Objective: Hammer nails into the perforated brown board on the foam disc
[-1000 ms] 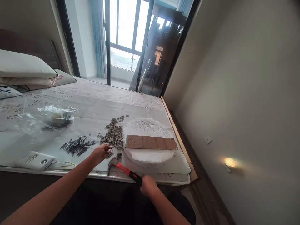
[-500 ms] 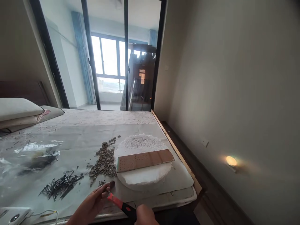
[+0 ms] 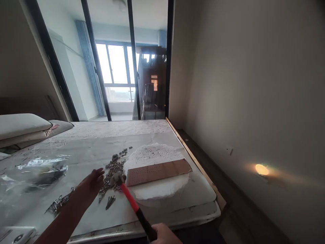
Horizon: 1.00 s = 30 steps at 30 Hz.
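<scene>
My right hand (image 3: pixel 165 234) is wrapped round the black grip of a hammer (image 3: pixel 130 196) with a red and black handle. Its blurred grey head is over the near right side of a pile of small grey-brown chips (image 3: pixel 115 166). My left hand (image 3: pixel 95 180) reaches to the left edge of that pile, its fingers loosely bent and slightly apart, with nothing visible in them. Several loose nails (image 3: pixel 110 202) lie just below the pile. My left forearm partly covers a larger heap of nails (image 3: pixel 57 205).
A round white foam slab (image 3: pixel 157 191) carries a brown strip with rows of small holes (image 3: pixel 159 172). Clear plastic wrapping (image 3: pixel 43 169) lies at left, and a white device (image 3: pixel 19 234) near the front. Pillows (image 3: pixel 24 126) rest at the back left; a wooden edge (image 3: pixel 195 159) borders the bed.
My left hand has moved forward from the hammer's head to the chip pile; the small brown piece no longer shows in its fingers. The hammer's head has risen forward over the chips.
</scene>
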Available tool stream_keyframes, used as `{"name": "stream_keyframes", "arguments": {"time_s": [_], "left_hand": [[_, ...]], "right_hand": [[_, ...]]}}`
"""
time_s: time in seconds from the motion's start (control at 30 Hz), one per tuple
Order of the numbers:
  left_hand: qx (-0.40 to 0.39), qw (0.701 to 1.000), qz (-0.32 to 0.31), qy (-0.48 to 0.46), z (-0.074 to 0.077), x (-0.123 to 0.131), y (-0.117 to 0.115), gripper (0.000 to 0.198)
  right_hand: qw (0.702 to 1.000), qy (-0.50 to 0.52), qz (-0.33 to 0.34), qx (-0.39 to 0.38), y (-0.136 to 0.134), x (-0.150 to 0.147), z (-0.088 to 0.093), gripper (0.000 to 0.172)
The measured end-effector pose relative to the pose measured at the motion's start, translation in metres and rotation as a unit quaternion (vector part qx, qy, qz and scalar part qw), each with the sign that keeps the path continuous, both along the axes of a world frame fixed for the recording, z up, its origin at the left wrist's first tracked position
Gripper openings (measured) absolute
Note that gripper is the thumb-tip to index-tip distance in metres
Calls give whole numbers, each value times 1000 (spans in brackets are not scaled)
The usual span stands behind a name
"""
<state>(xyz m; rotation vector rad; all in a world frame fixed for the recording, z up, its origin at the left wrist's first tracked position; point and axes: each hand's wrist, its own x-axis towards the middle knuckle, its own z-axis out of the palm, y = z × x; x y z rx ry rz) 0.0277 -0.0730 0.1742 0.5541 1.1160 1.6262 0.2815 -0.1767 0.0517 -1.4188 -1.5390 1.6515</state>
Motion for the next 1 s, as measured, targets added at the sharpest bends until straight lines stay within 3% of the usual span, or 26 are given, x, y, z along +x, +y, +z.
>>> {"name": "stream_keyframes", "arguments": {"time_s": [0.07, 0.13, 0.27, 0.33, 0.43, 0.53, 0.63, 0.83, 1.0], "left_hand": [[-12, 994, -43, 96, -24, 18, 7, 13], [-12, 967, -107, 233, -48, 37, 16, 29], [38, 854, -155, 495, -84, 71, 33, 45], [55, 818, -145, 553, -96, 82, 36, 46], [47, 800, -163, 576, -110, 85, 33, 45], [19, 805, -183, 564, -121, 69, 25, 44], [-28, 788, -145, 598, -133, 38, 15, 43], [-141, 619, -143, 759, -169, -20, 0, 33], [-172, 576, -154, 784, -196, -40, 9, 21]], "right_hand": [[995, 90, -7, -31, -5, 14, 18, 7], [989, 142, -23, -33, -3, 24, 25, 6], [976, 201, -69, -38, 9, 39, 17, 10], [973, 212, -84, -42, 13, 45, 10, 12], [972, 207, -102, -53, 14, 50, 6, 13], [966, 233, -93, -68, 10, 52, 7, 14], [954, 277, -69, -92, 3, 55, 11, 15], [967, 230, -76, -83, -7, 59, 10, 18], [978, 196, -61, -43, -10, 56, 5, 15]]}}
